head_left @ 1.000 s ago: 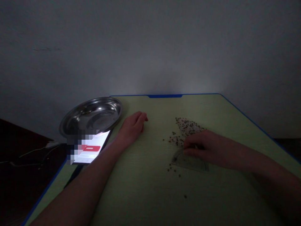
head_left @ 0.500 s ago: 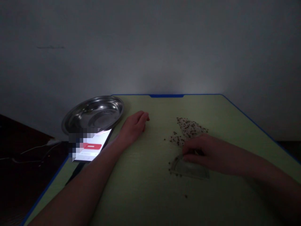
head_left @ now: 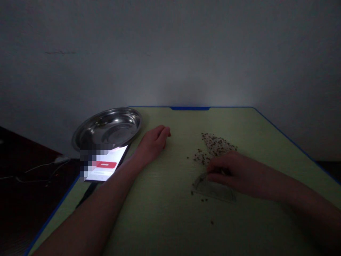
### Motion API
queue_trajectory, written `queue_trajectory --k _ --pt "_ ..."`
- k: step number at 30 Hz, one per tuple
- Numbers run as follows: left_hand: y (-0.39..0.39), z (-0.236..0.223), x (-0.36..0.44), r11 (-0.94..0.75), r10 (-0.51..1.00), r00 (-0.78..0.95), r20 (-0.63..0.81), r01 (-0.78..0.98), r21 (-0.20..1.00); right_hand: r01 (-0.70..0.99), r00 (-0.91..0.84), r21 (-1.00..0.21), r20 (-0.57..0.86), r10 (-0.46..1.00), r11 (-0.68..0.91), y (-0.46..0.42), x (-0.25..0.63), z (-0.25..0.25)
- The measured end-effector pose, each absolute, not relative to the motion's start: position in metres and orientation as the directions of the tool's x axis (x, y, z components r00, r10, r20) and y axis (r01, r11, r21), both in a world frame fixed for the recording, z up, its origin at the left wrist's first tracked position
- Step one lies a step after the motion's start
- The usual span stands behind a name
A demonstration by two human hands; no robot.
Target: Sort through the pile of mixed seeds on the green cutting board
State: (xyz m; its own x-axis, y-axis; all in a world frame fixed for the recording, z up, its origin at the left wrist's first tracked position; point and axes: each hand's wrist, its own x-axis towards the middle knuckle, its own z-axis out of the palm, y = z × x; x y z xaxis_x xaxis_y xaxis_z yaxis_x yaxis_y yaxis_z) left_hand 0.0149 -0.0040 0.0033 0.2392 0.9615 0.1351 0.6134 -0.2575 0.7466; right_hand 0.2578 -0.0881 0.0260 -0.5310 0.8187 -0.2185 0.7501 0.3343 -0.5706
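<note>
My right hand (head_left: 226,170) is closed in a pinch at the curved upper side of a clear half-round plate, which looks like a protractor (head_left: 215,190). Its straight edge faces me; part of it is hidden under my fingers. Just beyond lies a spread of pale grains mixed with dark beans or seeds (head_left: 217,144). A few dark ones lie loose by the protractor's left end and straight edge, with one (head_left: 212,223) nearer me. Resting on the table left of the grains, my left hand (head_left: 154,140) is loosely curled, with nothing visible in it.
A shiny steel basin (head_left: 119,133) stands at the table's back left. In front of it is a lit phone (head_left: 106,167), partly blurred out, beside my left forearm. The pale green table (head_left: 165,213) has a blue edge and meets a grey wall. White cables (head_left: 39,167) hang at the left.
The protractor has shifted and turned very slightly under my right hand. My left hand stays where it was. The whole view has moved a little.
</note>
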Motion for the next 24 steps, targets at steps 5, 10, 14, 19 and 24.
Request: queue_trajectory --k 5,10,14,19,24 --pt "-0.0058 0.0055 0.0154 -0.265 0.960 0.244 0.139 0.624 0.735 0.744 -0.558 -0.563 -0.226 0.799 0.360 -0.0907 0.2535 0.0270" --pt "-0.0035 0.0030 0.0145 -0.265 0.959 0.247 0.136 0.626 0.734 0.752 -0.528 -0.559 -0.194 0.827 0.349 -0.0899 0.2528 0.0251" --pt "-0.0027 0.0024 0.0141 -0.268 0.958 0.254 0.132 0.630 0.729 0.775 -0.496 -0.514 -0.133 0.858 0.368 -0.0861 0.2552 0.0228" --pt "-0.0053 0.0063 0.0155 -0.264 0.960 0.246 0.134 0.631 0.729 0.753 -0.506 -0.550 -0.131 0.852 0.362 -0.0838 0.2559 0.0238" --pt "-0.0050 0.0053 0.0152 -0.264 0.961 0.243 0.136 0.644 0.718 0.740 -0.517 -0.564 -0.132 0.845 0.365 -0.0884 0.2510 0.0253"
